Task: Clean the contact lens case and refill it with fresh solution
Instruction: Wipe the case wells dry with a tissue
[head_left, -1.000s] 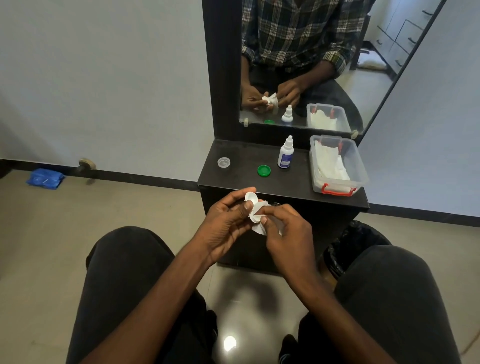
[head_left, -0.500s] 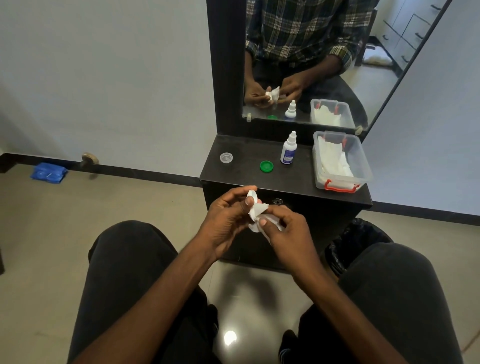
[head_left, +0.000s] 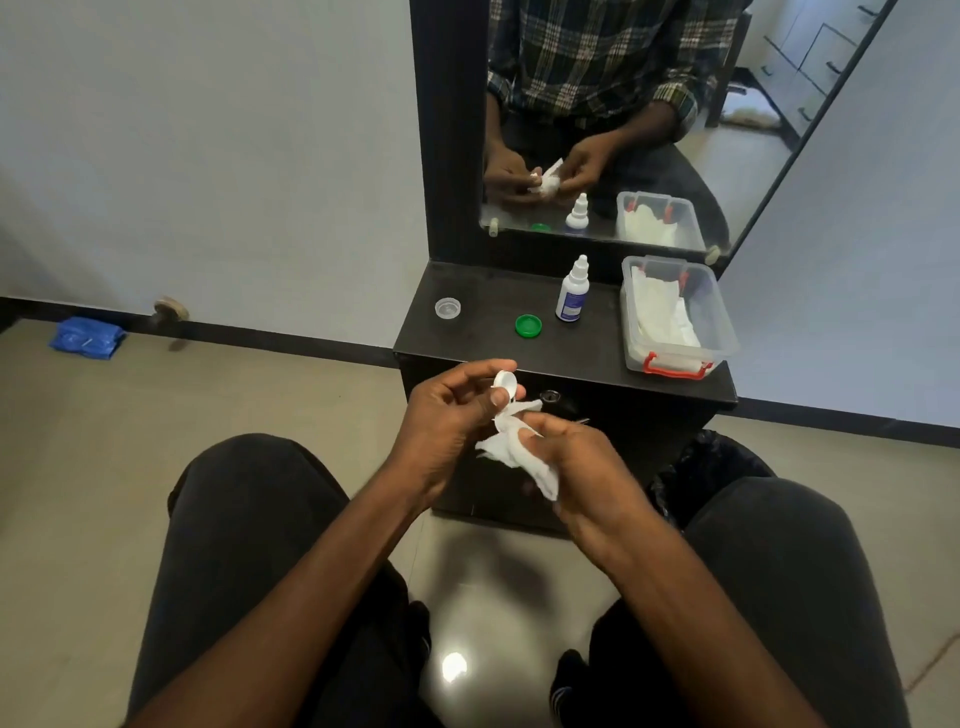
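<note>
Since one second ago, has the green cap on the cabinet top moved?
No. The green cap sits just left of the dropper bottle, with the same gap between them as before; only the view has shifted.

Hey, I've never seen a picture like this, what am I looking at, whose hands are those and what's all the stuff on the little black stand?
There is no machine here. The picture comes from a wide-angle camera worn on a person's head, looking down at their own two hands and knees; the mirror above reflects the same scene.

The left hand holds a small white contact lens case. The right hand grips a crumpled white tissue next to it, apparently to wipe it.

On the black stand lie, from left to right, a clear cap, a green cap, an upright dropper bottle with a blue label, and a clear plastic box holding white tissues. A bin with a black bag stands on the floor to the right.
</note>
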